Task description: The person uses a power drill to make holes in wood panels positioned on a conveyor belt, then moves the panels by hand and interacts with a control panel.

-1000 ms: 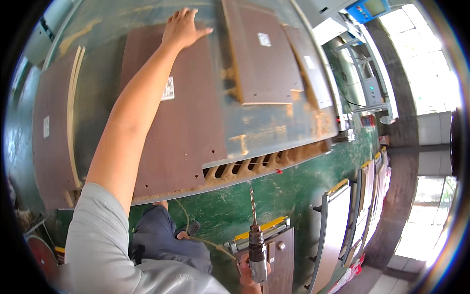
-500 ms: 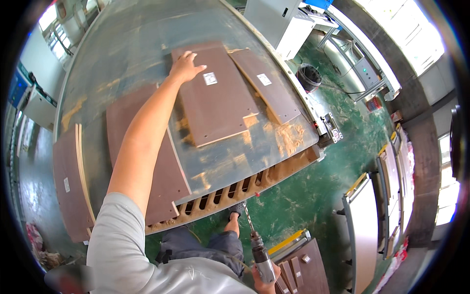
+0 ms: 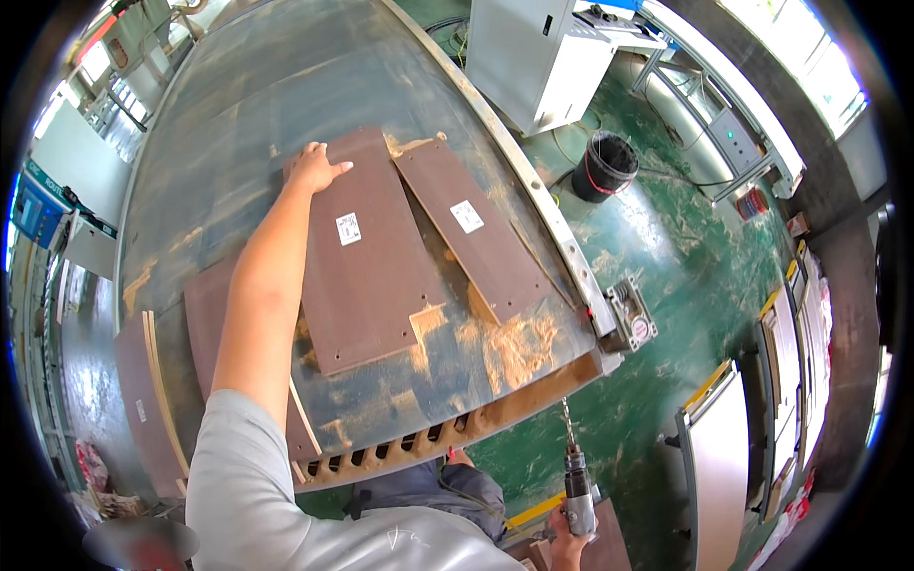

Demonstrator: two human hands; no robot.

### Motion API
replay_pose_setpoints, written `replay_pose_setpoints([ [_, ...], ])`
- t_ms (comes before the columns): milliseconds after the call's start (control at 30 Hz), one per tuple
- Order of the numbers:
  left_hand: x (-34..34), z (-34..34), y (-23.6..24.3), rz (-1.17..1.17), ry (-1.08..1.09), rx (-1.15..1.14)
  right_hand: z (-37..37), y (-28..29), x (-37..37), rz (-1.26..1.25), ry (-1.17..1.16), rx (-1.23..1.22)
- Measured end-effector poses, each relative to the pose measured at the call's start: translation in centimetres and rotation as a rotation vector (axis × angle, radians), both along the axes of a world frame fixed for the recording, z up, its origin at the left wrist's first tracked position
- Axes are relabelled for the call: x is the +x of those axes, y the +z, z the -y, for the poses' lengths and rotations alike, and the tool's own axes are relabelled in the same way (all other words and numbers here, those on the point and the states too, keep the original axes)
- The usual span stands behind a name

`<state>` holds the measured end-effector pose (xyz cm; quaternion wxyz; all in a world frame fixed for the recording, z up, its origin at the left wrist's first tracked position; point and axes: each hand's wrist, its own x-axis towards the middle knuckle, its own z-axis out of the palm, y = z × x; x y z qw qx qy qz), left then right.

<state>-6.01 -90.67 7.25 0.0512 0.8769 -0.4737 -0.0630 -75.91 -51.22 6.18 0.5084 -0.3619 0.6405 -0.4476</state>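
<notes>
My left hand (image 3: 319, 169) rests on the far left edge of a brown board (image 3: 367, 266) lying flat on the machine table, its thumb spread away from the fingers. The board has a white label, small holes and a notched near right corner. Low at the right, my right hand (image 3: 569, 544) is closed around a power drill (image 3: 577, 500), whose long twist bit (image 3: 568, 423) points up past the table's near edge. A narrower brown board (image 3: 476, 233) with a label lies at an angle to the right. Another brown board (image 3: 211, 309) is partly hidden under my left forearm.
Sawdust (image 3: 524, 352) lies by the table's (image 3: 238, 114) near right corner. Brown boards (image 3: 152, 409) stand at the left. On the floor are a black bucket (image 3: 606, 167), a grey cabinet (image 3: 533, 57) and a pale panel on a rack (image 3: 719, 466). More panels lean at the right.
My view has shifted, so the table and boards appear lower and further left. The drill in my right hand has swung to the right. My left hand stays on the same board.
</notes>
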Motion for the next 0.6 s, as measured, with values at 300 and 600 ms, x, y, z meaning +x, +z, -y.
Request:
replay_pose_setpoints([
  [300, 5.2, 3.0, -0.4, -0.066, -0.083, 0.0, 4.0, 3.4, 8.2, -0.069, -0.106, 0.171],
  [600, 1.0, -2.2, -3.7, -0.148, -0.244, -0.355, 7.0, 1.5, 10.1, 0.049, -0.086, 0.104],
])
